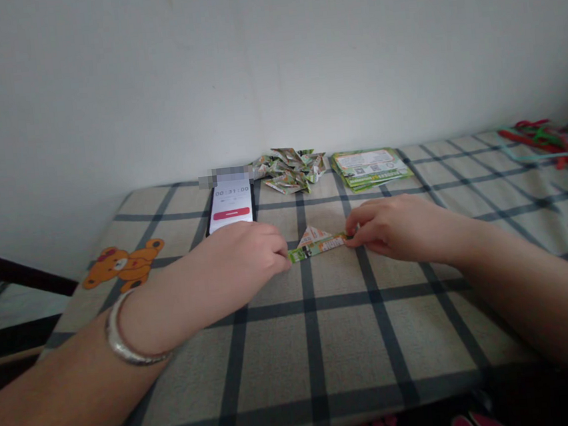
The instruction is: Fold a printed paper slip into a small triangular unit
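Note:
A partly folded piece of printed paper (320, 244), green along its lower strip with a pale triangular peak behind, lies just above the checked tablecloth between my hands. My left hand (255, 250) pinches its left end, the fingertips partly hidden behind the knuckles; a silver bangle rings that wrist. The right end is held between thumb and fingers of my right hand (386, 230). Behind them sits a loose pile of folded paper pieces (290, 172) with the same kind of print. Beside that pile is a stack of flat green-and-white printed sheets (373, 167).
A phone (231, 201) showing a timer stands behind my left hand. An orange bear figure (124, 265) is at the table's left. Red, green and turquoise ribbons (559, 146) lie at the far right. The checked tablecloth (277, 354) reaches back to a pale wall (269, 60).

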The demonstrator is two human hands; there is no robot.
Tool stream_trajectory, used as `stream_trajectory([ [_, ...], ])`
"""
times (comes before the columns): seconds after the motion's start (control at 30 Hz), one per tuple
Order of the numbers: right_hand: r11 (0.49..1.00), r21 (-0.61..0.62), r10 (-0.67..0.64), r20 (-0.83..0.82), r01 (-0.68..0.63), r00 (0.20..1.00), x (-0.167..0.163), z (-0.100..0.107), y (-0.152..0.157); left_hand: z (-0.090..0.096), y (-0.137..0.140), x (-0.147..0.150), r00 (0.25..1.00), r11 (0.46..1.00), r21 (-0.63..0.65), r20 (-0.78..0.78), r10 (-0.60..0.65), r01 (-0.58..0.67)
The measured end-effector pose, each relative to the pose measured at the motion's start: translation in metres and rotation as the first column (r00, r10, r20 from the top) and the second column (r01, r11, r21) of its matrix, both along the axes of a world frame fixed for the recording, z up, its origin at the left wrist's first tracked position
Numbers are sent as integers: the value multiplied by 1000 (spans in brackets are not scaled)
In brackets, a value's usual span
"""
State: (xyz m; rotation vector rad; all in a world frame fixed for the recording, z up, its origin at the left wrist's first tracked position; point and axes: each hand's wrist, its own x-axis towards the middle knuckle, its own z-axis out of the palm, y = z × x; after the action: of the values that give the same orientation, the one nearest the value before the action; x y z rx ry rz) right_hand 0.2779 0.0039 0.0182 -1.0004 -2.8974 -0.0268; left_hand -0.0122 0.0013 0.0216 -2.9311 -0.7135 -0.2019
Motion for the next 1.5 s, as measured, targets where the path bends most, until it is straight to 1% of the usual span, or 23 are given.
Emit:
stream_trajectory([
  [0.1, 999, -32, 7, -6, -7, 1000, 1, 1, 1, 3, 2, 0, 995, 997, -68, -91, -52, 46],
  [0.17, 997, -77, -1, -23, -1, 1000, 2, 1, 3, 3, 3, 1, 995, 997, -67, -89, -47, 41],
  [0.23, 987, -159, -18, -61, 8, 998, 2, 1, 7, 1, 3, 2, 996, 998, -51, -69, -49, 46],
  [0.3, 967, -254, -11, -134, -24, 991, 2, 1, 11, -3, 3, 4, 999, 998, -43, -15, -46, 45],
  [0.37, 951, -303, -6, -190, -53, 982, 1, 1, 15, -7, 1, 6, 999, 997, -74, 52, -9, 12],
  [0.43, 947, -318, -33, -213, -37, 976, -1, 1, 16, -11, -1, 8, 997, 998, -58, 69, 38, -34],
  [0.53, 954, -301, -71, -209, 5, 975, -6, 2, 13, -14, -3, 10, 997, 999, -14, 64, 50, -49],
  [0.63, 969, -239, -106, -178, 62, 978, -14, 2, 9, -15, -3, 11, 997, 999, 25, 60, 39, -41],
  [0.7, 972, -184, -176, -178, 143, 968, -19, 2, 6, -16, -3, 11, 997, 998, 39, 54, 52, -54],
  [0.73, 969, -178, -206, -182, 174, 961, -21, 1, 4, -16, -3, 12, 996, 997, 43, 57, 63, -65],
  [0.77, 969, -164, -216, -183, 187, 959, -23, 0, 3, -17, -3, 12, 995, 996, 44, 63, 72, -75],
  [0.9, 985, -91, -160, -175, 145, 972, -27, -4, 1, -19, -3, 13, 989, 992, 37, 85, 119, -123],
  [1.03, 993, -72, -111, -224, 97, 968, -29, -10, 2, -23, -4, 15, 976, 980, 4, 98, 196, -197],
  [1.17, 994, -72, -95, -303, 77, 948, -33, -16, 2, -27, -4, 15, 961, 981, -55, 202, 191, -184],
  [1.27, 995, -75, -93, -360, 71, 928, -37, -19, 1, -31, -3, 14, 946, 981, -73, 262, 192, -178],
  [1.5, 990, -90, -138, -398, 111, 907, -39, -20, 0, -32, 1, 13, 924, 980, -97, 329, 195, -173],
])
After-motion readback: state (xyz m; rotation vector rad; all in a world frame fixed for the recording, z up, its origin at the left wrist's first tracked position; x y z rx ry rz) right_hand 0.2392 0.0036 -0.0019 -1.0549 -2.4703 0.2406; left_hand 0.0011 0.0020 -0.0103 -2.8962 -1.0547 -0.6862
